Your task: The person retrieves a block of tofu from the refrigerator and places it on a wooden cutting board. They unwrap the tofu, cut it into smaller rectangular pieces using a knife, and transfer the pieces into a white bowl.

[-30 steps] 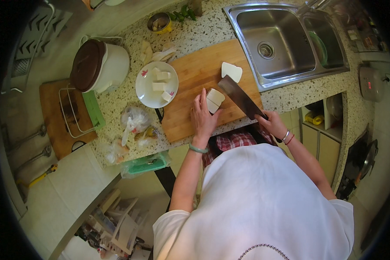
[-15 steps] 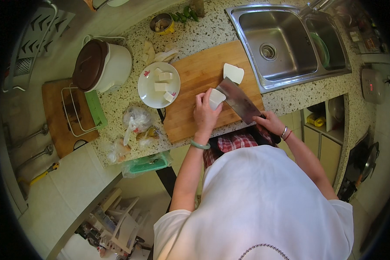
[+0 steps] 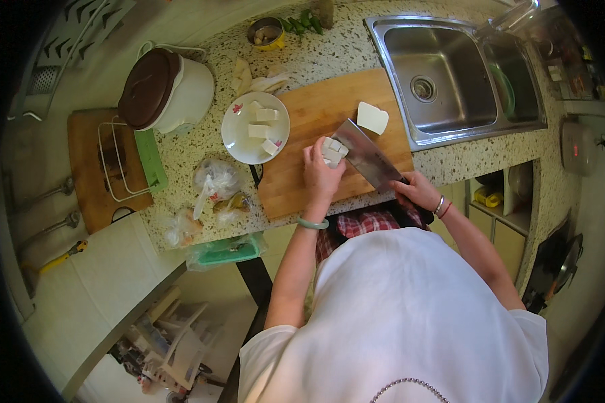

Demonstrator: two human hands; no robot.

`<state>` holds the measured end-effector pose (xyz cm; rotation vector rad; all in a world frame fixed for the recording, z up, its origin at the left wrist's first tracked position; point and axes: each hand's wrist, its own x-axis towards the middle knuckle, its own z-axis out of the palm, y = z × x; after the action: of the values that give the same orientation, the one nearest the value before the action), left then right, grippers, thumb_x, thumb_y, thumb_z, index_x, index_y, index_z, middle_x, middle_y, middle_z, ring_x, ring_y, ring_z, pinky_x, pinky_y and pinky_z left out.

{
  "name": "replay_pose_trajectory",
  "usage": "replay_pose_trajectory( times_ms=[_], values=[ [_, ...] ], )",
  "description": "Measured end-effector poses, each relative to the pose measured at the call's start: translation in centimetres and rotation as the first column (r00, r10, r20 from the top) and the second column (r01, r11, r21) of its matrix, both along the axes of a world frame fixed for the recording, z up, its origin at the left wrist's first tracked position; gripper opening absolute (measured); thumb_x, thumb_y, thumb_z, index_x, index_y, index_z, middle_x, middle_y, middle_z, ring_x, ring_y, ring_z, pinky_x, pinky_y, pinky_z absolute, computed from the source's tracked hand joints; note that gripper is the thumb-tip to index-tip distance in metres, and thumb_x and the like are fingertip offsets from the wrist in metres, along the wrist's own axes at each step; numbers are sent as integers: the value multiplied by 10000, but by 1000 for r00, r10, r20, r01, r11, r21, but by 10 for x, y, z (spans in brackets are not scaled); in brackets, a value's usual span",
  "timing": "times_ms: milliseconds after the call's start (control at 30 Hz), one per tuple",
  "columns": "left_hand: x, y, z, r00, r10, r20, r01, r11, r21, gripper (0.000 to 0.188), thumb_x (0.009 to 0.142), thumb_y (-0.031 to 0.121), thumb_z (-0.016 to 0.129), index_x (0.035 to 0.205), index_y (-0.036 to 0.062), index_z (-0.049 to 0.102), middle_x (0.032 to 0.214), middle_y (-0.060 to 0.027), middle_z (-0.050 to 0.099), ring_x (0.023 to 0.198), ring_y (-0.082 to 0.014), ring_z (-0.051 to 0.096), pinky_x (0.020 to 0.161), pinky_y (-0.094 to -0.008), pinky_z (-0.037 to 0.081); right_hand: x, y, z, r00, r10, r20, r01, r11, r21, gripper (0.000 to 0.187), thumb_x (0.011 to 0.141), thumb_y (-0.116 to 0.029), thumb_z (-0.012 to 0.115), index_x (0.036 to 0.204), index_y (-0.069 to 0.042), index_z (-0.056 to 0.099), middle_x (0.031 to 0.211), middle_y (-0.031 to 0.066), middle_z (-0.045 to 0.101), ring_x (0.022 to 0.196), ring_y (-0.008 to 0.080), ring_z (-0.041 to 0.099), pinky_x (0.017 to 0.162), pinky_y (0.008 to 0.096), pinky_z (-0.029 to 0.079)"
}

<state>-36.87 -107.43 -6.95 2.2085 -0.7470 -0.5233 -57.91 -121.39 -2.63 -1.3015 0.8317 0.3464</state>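
My right hand grips the handle of a wide-bladed cleaver. Its blade lies slanted over the wooden cutting board, close beside a white tofu piece that shows several cuts. The fingers of my left hand curl round that cut tofu from the near left side. Farther right on the board sits a separate tofu slab. At the board's left edge stands a white plate with a few tofu blocks on it.
A double steel sink borders the board on the right. To the left are a brown-lidded cooker and plastic bags. A yellow bowl and green peppers sit at the back. A green bin hangs below the counter edge.
The tofu under my left hand now shows more separate pieces than before. The cleaver has hardly moved and stays beside it. The whole view has shifted slightly.
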Motion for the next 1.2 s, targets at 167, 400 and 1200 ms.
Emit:
replay_pose_trajectory(
  times_ms=[167,400,1200],
  values=[
    [32,14,7,996,31,81,-19,989,-146,649,705,158,831,1283,80,545,1152,-144,538,1075,-331,560,937,-428,466,31,10,17,1000,-4,22,4,1000,6,333,993,-253,561,773,-4,571,574,22,565,400,85,478,393,268,369],
    [122,35,37,955,119,270,-87,988,-126,610,735,134,822,1287,105,564,1186,-128,550,1111,-300,549,949,-414,470,125,22,31,974,55,220,-41,997,-69,253,967,-183,561,817,17,602,542,26,560,393,97,497,387,284,395],
    [107,23,32,764,81,640,-196,974,111,453,869,309,726,1287,175,612,1478,-163,398,1366,-378,360,1080,-515,328,-14,-21,8,900,-416,129,432,821,-372,229,984,-184,574,859,-2,633,551,6,562,404,74,490,382,257,365]
  ],
)
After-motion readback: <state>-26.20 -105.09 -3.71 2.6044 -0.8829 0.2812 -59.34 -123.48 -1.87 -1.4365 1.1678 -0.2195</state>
